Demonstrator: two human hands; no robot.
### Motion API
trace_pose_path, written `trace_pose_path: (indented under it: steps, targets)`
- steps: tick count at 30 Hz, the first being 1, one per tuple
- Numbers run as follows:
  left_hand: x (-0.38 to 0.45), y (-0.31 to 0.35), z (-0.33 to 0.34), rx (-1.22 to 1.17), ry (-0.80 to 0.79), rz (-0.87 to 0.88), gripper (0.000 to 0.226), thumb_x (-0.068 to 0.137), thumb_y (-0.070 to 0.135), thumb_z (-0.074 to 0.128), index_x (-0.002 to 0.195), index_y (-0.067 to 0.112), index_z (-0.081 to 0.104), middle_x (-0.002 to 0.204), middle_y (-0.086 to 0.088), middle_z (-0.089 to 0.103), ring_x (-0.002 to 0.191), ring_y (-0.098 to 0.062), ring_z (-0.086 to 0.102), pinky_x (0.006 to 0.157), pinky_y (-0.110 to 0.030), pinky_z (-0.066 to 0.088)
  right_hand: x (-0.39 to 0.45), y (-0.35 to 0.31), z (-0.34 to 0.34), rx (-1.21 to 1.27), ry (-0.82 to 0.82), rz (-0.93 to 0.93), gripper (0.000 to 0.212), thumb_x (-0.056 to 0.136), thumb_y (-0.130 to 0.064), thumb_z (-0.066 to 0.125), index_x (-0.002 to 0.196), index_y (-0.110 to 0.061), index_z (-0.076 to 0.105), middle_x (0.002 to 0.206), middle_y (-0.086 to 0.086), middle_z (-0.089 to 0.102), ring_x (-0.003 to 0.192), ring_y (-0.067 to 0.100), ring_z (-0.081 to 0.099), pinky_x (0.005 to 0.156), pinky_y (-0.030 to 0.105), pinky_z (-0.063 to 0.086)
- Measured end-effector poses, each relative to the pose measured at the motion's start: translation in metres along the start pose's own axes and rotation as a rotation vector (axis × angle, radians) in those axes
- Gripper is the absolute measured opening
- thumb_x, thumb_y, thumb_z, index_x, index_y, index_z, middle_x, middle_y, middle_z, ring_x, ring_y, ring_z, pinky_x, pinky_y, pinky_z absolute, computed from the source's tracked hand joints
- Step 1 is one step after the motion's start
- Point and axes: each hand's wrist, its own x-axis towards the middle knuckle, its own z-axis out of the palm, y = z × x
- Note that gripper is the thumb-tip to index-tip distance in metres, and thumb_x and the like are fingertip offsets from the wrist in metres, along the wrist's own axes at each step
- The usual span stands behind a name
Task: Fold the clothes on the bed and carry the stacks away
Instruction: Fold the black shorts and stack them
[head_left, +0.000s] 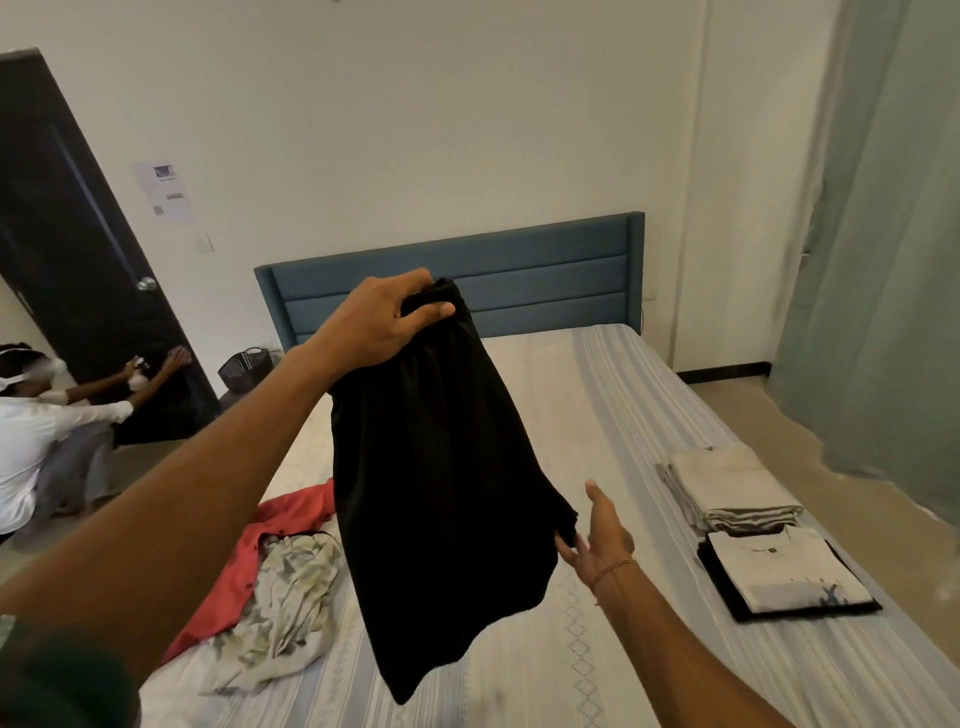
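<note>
A black garment (441, 467) above a grey-striped bedsheet (597, 415), with a coral-red shirt (228, 582), a leaf-print cloth (283, 608) and a blue headboard (545, 280).

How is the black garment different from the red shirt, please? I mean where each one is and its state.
The black garment hangs in the air, gripped at its top by the left hand; the red shirt lies on the bed. The black garment hangs mostly smooth; the red shirt is crumpled, partly under a patterned cloth. The right hand reaches the black garment's lower edge; no hand touches the red shirt. Both are not yet folded.
</note>
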Motion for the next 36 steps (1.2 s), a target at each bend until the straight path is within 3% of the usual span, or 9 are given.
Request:
trace_pose_path:
  steps: [6, 8, 11, 16, 20, 24, 28, 33, 36]
  targets:
    - [-0.004, 0.016, -0.005, 0.031, 0.002, -0.016, 0.026, 0.1, 0.045, 0.056, 0.101, 0.02, 0.059, 0.079, 0.008, 0.061, 0.064, -0.005, 0.055, 0.062, -0.018, 0.037, -0.008, -0.017, 0.017, 0.241, -0.199, 0.008, 0.056, 0.089, -0.024, 0.077, 0.135, -0.01, 0.048, 0.13, 0.017, 0.044, 0.114, 0.032, 0.058, 0.083, 0.043, 0.062]
    - [-0.001, 0.024, -0.006, 0.045, 0.008, -0.027, 0.026, 0.1, 0.045, 0.056, 0.101, 0.019, 0.059, 0.08, 0.006, 0.062, 0.065, -0.006, 0.056, 0.062, -0.019, 0.038, -0.009, -0.008, 0.01, -0.012, -0.17, -0.038, 0.041, 0.089, -0.032, 0.076, 0.112, -0.001, 0.06, 0.101, 0.013, 0.061, 0.082, 0.02, 0.068, 0.069, 0.032, 0.061]
    - [0.003, 0.035, -0.004, 0.063, -0.009, -0.037, 0.025, 0.1, 0.045, 0.056, 0.1, 0.019, 0.058, 0.079, 0.006, 0.061, 0.065, -0.006, 0.055, 0.062, -0.019, 0.038, -0.013, 0.019, -0.009, -0.389, -0.339, 0.087, 0.057, 0.087, -0.064, 0.064, 0.103, -0.01, 0.071, 0.069, 0.004, 0.063, 0.044, 0.01, 0.048, 0.045, 0.022, 0.041]
    - [0.001, 0.055, 0.0, 0.102, -0.009, -0.064, 0.026, 0.1, 0.046, 0.056, 0.098, 0.02, 0.057, 0.077, 0.007, 0.061, 0.064, -0.004, 0.055, 0.062, -0.014, 0.037, -0.008, 0.007, -0.012, -0.404, -0.557, 0.223, 0.058, 0.09, -0.068, 0.057, 0.115, -0.018, 0.073, 0.094, 0.003, 0.068, 0.086, 0.018, 0.06, 0.075, 0.03, 0.044]
    - [-0.006, 0.06, -0.001, 0.142, 0.011, -0.095, 0.028, 0.099, 0.049, 0.054, 0.099, 0.021, 0.057, 0.076, 0.011, 0.059, 0.065, -0.002, 0.057, 0.062, -0.014, 0.037, -0.012, -0.022, -0.009, -0.474, -0.649, 0.166, 0.042, 0.098, -0.049, 0.057, 0.102, -0.012, 0.074, 0.089, 0.007, 0.068, 0.085, 0.018, 0.066, 0.072, 0.029, 0.049]
    - [-0.021, 0.054, -0.003, 0.201, 0.054, -0.168, 0.037, 0.1, 0.052, 0.051, 0.103, 0.016, 0.059, 0.079, 0.003, 0.063, 0.07, -0.011, 0.06, 0.067, -0.031, 0.048, -0.009, -0.057, -0.016, -0.577, -0.618, 0.008, 0.039, 0.101, -0.038, 0.056, 0.112, -0.005, 0.073, 0.112, 0.015, 0.074, 0.106, 0.029, 0.071, 0.086, 0.036, 0.055]
    - [-0.053, 0.045, 0.01, 0.169, 0.129, -0.303, 0.036, 0.101, 0.046, 0.053, 0.103, 0.011, 0.059, 0.087, -0.008, 0.067, 0.078, -0.026, 0.062, 0.077, -0.041, 0.049, 0.003, -0.097, -0.035, -0.618, -0.592, -0.186, 0.031, 0.099, -0.03, 0.062, 0.114, -0.004, 0.072, 0.113, 0.021, 0.073, 0.106, 0.035, 0.07, 0.077, 0.036, 0.059]
    - [-0.107, 0.025, 0.065, 0.018, 0.235, -0.536, 0.033, 0.1, 0.041, 0.056, 0.101, 0.009, 0.061, 0.086, -0.012, 0.065, 0.08, -0.032, 0.061, 0.076, -0.04, 0.046, 0.011, -0.128, -0.058, -0.819, -0.438, -0.436, 0.042, 0.087, -0.044, 0.076, 0.096, -0.002, 0.074, 0.079, 0.008, 0.072, 0.076, 0.022, 0.065, 0.05, 0.022, 0.047]
    - [-0.133, 0.024, 0.112, -0.091, 0.266, -0.667, 0.03, 0.101, 0.042, 0.054, 0.096, 0.013, 0.057, 0.082, -0.006, 0.059, 0.082, -0.033, 0.059, 0.073, -0.04, 0.042, 0.021, -0.142, -0.072, -0.968, -0.321, -0.626, 0.056, 0.082, -0.052, 0.078, 0.073, 0.002, 0.065, 0.062, 0.006, 0.056, 0.061, 0.015, 0.052, 0.052, 0.023, 0.042]
